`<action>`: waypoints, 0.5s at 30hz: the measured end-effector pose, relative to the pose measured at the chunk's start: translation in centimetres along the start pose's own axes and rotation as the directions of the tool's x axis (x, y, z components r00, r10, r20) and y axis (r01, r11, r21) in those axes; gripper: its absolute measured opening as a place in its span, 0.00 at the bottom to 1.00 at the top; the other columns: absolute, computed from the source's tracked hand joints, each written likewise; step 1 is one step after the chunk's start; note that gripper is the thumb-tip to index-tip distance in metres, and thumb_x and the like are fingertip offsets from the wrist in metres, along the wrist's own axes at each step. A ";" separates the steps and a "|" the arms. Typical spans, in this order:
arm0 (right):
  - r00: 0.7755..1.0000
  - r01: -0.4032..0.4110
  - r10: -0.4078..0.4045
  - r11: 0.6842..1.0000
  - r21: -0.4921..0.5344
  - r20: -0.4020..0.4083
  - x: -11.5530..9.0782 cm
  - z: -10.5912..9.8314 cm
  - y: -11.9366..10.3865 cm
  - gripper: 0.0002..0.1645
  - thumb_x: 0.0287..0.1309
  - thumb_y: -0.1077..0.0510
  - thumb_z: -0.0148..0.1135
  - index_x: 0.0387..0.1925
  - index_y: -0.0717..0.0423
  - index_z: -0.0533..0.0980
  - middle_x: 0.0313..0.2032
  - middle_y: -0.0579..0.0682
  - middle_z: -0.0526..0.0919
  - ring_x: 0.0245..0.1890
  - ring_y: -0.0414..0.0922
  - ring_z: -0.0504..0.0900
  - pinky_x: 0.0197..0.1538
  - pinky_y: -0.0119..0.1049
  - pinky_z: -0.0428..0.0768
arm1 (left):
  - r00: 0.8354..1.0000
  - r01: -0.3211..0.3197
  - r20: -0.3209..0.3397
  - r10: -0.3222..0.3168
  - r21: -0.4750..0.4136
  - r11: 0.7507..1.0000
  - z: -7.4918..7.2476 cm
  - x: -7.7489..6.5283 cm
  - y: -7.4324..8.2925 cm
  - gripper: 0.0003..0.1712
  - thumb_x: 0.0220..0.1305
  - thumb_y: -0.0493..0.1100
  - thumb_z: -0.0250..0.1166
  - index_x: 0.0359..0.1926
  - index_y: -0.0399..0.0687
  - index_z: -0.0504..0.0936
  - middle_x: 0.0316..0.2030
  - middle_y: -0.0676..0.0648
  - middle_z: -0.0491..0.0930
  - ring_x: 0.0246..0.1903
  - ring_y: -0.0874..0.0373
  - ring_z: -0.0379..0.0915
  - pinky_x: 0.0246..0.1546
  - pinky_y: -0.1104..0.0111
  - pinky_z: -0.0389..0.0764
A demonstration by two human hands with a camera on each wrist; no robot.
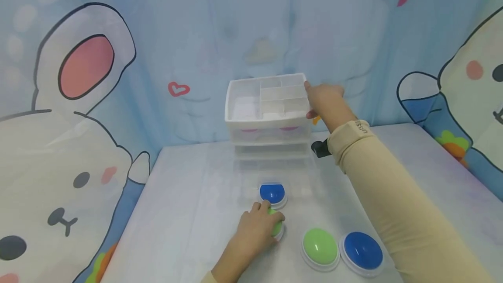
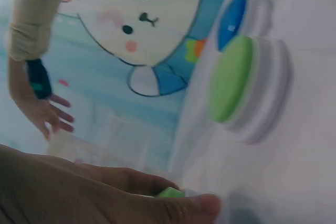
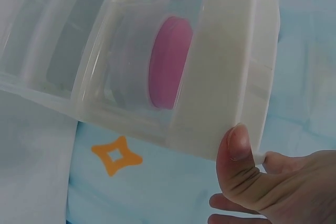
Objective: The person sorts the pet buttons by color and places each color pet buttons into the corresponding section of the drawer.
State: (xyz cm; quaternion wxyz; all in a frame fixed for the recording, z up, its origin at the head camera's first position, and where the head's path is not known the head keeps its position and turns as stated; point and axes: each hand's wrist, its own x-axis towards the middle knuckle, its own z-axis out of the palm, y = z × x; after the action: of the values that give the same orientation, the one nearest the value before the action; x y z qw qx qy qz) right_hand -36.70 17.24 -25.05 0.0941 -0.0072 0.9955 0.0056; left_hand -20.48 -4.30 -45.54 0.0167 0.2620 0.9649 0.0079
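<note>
My left hand point(image 1: 257, 227) grips a green-domed push button point(image 1: 276, 222) with a white base, low over the table; the hand covers much of it. Just beyond its fingertips is a blue-domed button point(image 1: 273, 194), its far side cut off by a pale edge. At the back, my right hand point(image 1: 327, 101) pinches the right rim of a white drawer organizer point(image 1: 268, 123), thumb point(image 3: 239, 142) on the near face and a finger behind. Small compartments divide the organizer's top. Pink-domed buttons point(image 3: 170, 62) show through its clear upper drawer.
Another green button point(image 1: 320, 246) and another blue button point(image 1: 362, 251) sit side by side at the near right, under my right forearm's left side. Behind the white table point(image 1: 192, 187) hangs a light-blue cartoon curtain point(image 1: 188, 34), close behind the organizer.
</note>
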 end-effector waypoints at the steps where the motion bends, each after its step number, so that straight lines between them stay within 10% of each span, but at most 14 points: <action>1: 1.000 -0.002 0.002 1.000 0.009 0.002 0.0 0.1 0.1 0.63 0.55 0.52 0.68 0.73 0.59 0.33 0.66 0.73 0.58 0.65 0.69 0.59 0.62 0.65 0.63 | 1.000 -0.013 0.005 0.013 0.005 1.000 -0.6 -0.1 0.0 0.32 0.40 0.56 0.77 0.52 0.73 0.78 0.50 0.49 0.74 0.47 0.54 0.70 0.30 0.66 0.76; 6: 1.000 -0.021 0.021 1.000 0.014 0.001 -0.4 0.2 0.7 0.63 0.55 0.50 0.67 0.73 0.58 0.33 0.66 0.73 0.59 0.64 0.69 0.60 0.63 0.65 0.63 | 0.996 -0.070 -0.058 0.068 -0.033 0.997 -4.6 -0.6 0.4 0.34 0.40 0.61 0.75 0.54 0.75 0.78 0.52 0.51 0.74 0.49 0.55 0.70 0.32 0.64 0.79; 10: 1.000 -0.025 0.025 1.000 0.008 -0.007 -0.6 -0.1 1.2 0.63 0.54 0.51 0.68 0.73 0.59 0.33 0.65 0.73 0.60 0.64 0.70 0.61 0.62 0.66 0.63 | 0.963 -0.098 -0.262 0.055 -0.154 0.983 -7.5 -0.5 0.9 0.36 0.42 0.62 0.74 0.56 0.73 0.76 0.56 0.51 0.72 0.51 0.54 0.71 0.35 0.63 0.81; 12: 1.000 -0.020 0.020 1.000 0.012 -0.012 -0.6 -0.2 1.3 0.63 0.54 0.51 0.68 0.73 0.59 0.33 0.65 0.73 0.60 0.64 0.69 0.61 0.62 0.66 0.63 | 0.903 -0.117 -0.430 0.007 -0.229 0.966 -8.2 0.1 0.8 0.36 0.43 0.59 0.75 0.57 0.71 0.75 0.58 0.49 0.70 0.53 0.53 0.72 0.39 0.62 0.83; 15: 0.999 -0.017 0.018 1.000 0.025 -0.027 -0.5 -0.1 1.0 0.62 0.55 0.52 0.68 0.74 0.58 0.33 0.65 0.73 0.60 0.63 0.70 0.62 0.61 0.66 0.63 | 0.706 -0.195 -0.701 -0.101 -0.329 0.924 -8.0 2.0 0.1 0.34 0.46 0.54 0.75 0.57 0.64 0.75 0.61 0.46 0.67 0.56 0.50 0.70 0.46 0.60 0.82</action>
State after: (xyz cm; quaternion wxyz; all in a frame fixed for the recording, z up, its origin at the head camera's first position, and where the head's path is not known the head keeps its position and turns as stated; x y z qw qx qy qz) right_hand -36.28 18.28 -24.82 0.0806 0.0025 0.9967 -0.0058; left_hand -22.44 -3.26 -37.62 -0.3037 0.2555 0.8695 0.2939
